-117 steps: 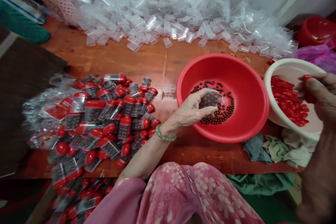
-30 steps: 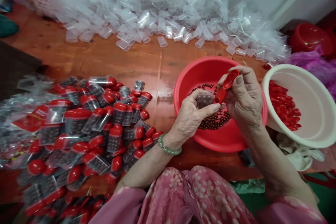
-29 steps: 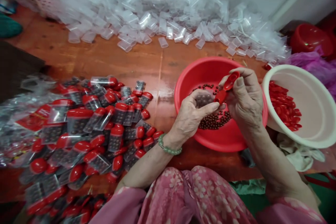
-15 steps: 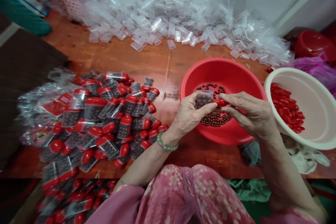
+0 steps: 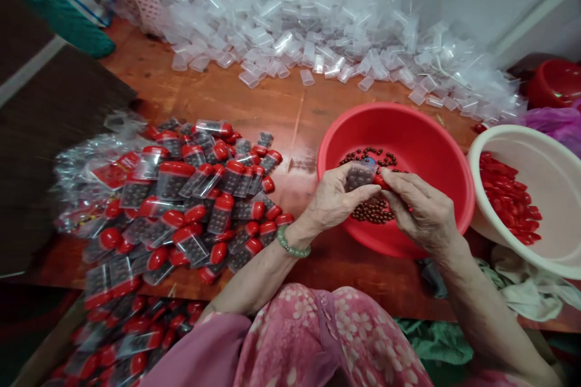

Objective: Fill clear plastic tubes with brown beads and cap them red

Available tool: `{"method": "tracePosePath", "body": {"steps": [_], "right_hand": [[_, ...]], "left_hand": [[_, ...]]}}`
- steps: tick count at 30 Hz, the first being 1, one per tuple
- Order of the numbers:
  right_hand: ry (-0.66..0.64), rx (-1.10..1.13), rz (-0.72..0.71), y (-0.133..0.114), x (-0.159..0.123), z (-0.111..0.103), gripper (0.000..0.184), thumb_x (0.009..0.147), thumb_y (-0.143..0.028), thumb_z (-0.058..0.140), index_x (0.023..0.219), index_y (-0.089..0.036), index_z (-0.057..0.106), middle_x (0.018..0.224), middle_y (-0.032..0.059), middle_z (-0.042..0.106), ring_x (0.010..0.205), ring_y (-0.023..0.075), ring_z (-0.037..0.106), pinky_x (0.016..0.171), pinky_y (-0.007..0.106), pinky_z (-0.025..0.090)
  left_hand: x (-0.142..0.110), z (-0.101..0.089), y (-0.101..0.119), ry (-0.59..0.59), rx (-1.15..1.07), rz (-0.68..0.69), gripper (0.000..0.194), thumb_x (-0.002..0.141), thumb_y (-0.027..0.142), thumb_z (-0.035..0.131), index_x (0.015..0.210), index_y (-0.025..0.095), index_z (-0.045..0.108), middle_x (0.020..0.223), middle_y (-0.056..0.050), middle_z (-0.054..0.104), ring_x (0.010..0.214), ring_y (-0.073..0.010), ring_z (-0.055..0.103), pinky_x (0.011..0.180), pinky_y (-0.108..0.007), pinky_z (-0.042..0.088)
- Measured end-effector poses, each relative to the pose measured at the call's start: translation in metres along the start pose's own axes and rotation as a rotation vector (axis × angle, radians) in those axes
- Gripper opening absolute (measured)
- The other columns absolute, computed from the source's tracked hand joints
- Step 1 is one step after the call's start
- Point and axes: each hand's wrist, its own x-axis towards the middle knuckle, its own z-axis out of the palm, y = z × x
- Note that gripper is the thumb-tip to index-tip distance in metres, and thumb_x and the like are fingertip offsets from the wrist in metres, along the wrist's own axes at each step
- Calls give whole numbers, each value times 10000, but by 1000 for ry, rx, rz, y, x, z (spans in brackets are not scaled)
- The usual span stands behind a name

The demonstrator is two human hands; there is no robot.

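Observation:
My left hand (image 5: 333, 199) pinches a small clear plastic vial (image 5: 358, 176) filled with dark brown beads, holding it over the red basin (image 5: 436, 151). My right hand (image 5: 420, 208) is closed on a red cap (image 5: 379, 181) and presses it against the vial's open end. Loose brown beads (image 5: 374, 211) lie in the bottom of the red basin beneath both hands. A green bead bracelet (image 5: 293, 248) circles my left wrist.
A heap of filled, red-capped vials (image 5: 200, 205) covers the wooden table (image 5: 254, 103) on the left. Empty clear vials (image 5: 318, 36) are piled along the back. A cream basin (image 5: 554, 193) of red caps (image 5: 511, 196) sits right. Cloths (image 5: 521, 284) lie at the front edge.
My right hand came from the cream basin with red caps, brought one to the vial in my left hand, and has turned down over it, pressing it on.

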Motion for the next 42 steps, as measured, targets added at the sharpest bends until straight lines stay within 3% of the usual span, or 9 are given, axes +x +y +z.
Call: {"method": "tracePosePath", "body": {"steps": [4, 7, 11, 13, 18, 26, 31, 37, 42], "right_hand": [[18, -24, 101, 0, -1, 6, 396, 948, -103, 618, 1337, -173, 640, 1083, 127, 787, 943, 213, 772, 845, 331, 650], [21, 151, 308, 3, 1, 4, 297, 974, -178, 613, 1261, -195, 690, 1093, 94, 791, 944, 197, 774, 859, 327, 639], [106, 325, 519, 3, 14, -1, 310, 1005, -288, 611, 1300, -239, 694, 1167, 72, 781, 983, 189, 766, 894, 341, 621], [106, 349, 507, 2, 24, -2, 318, 1005, -299, 618, 1309, -252, 697, 1179, 67, 779, 1011, 190, 762, 908, 340, 613], [15, 316, 326, -3, 40, 2, 354, 992, -205, 621, 1334, -262, 694, 1210, 61, 781, 1088, 189, 754, 972, 336, 601], [-154, 163, 183, 2, 38, -5, 429, 986, -122, 583, 1404, -194, 648, 1160, 123, 771, 1007, 194, 739, 924, 336, 594], [-222, 145, 216, 3, 40, -11, 418, 984, -119, 594, 1393, -181, 659, 1145, 122, 763, 987, 190, 740, 908, 322, 599], [-302, 271, 270, 9, 48, -18, 370, 974, -130, 631, 1333, -185, 704, 1174, 88, 775, 1037, 171, 752, 959, 268, 587], [-334, 238, 325, 10, 50, -23, 374, 972, -165, 649, 1337, -215, 708, 1106, 72, 782, 943, 175, 754, 877, 296, 611]], "left_hand": [[4, -2, 1, -44, -51, -64, 406, 707, 349, 908, 975, 137, 689, 843, -15, 751, 735, -113, 713, 774, -253, 587], [5, -4, 6, -74, -80, -113, 402, 706, 332, 906, 960, 139, 662, 839, -22, 754, 763, -133, 748, 794, -264, 589], [5, -6, 11, -59, -14, -115, 348, 738, 301, 867, 942, 146, 631, 816, -11, 730, 756, -134, 736, 800, -277, 575], [4, -6, 12, -80, 41, -96, 291, 767, 280, 830, 932, 149, 629, 804, 2, 701, 740, -119, 697, 771, -263, 550], [3, -7, 10, -138, 95, -16, 207, 811, 229, 760, 948, 147, 628, 804, 22, 620, 739, -93, 560, 769, -242, 487], [6, -12, 5, -169, 223, 24, 217, 868, 343, 713, 910, 169, 591, 832, 6, 546, 781, -127, 484, 741, -264, 433], [7, -14, 6, -198, 317, -3, 252, 890, 368, 674, 847, 179, 513, 795, 16, 492, 755, -126, 439, 700, -279, 392], [6, -13, 13, -235, 368, -31, 172, 936, 323, 630, 912, 184, 533, 786, 31, 506, 724, -117, 440, 691, -280, 386], [7, -13, 16, -230, 398, -52, 199, 927, 355, 642, 883, 196, 530, 770, 24, 535, 707, -128, 469, 670, -283, 385]]}}
